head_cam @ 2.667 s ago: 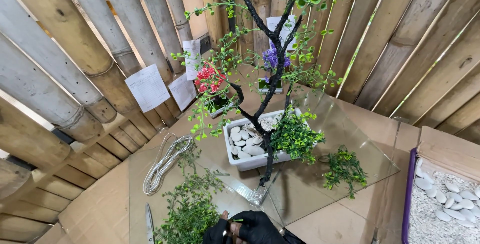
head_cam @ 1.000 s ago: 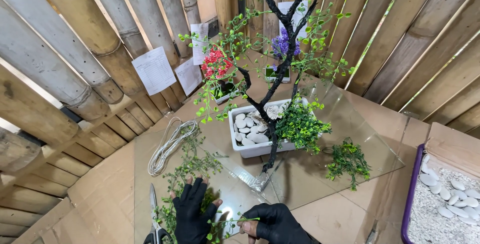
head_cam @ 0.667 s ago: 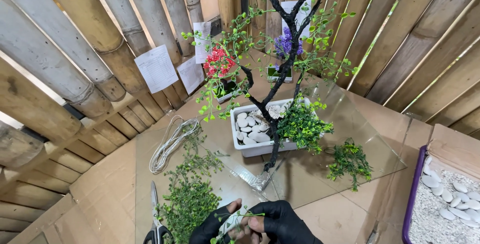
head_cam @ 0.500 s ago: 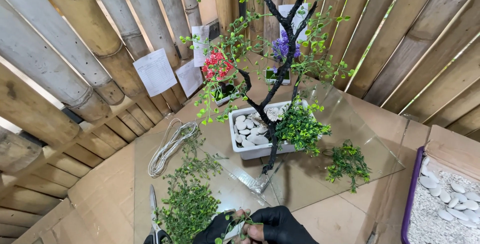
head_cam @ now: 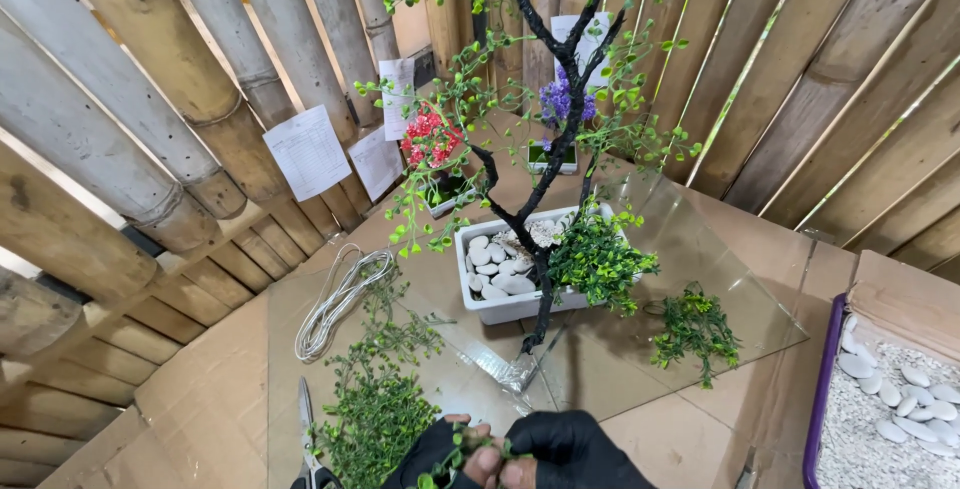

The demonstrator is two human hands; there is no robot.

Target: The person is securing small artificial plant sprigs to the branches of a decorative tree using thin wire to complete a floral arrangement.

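My left hand [head_cam: 432, 454] and my right hand [head_cam: 565, 449], both in black fingerless gloves, meet at the bottom edge and pinch a small green leafy sprig [head_cam: 463, 445] between them. Just left of them lies a pile of green artificial foliage [head_cam: 375, 419] with scissors [head_cam: 306, 429] beside it. Ahead stands a black artificial tree [head_cam: 545, 179] with thin green twigs, its base on a glass sheet [head_cam: 700, 279]. Behind its trunk sits a white rectangular planter [head_cam: 500, 304] filled with white stones.
A coil of pale wire [head_cam: 340, 294] lies on the left. A loose green clump [head_cam: 695, 329] rests on the glass. Red [head_cam: 430, 139] and purple [head_cam: 560, 99] flower pots stand by the bamboo wall with paper sheets [head_cam: 310, 154]. A purple tray of white pebbles [head_cam: 890, 389] sits right.
My left hand came off the foliage pile and joined my right hand at the bottom edge. The sprig is now held between both hands. The view shifted slightly.
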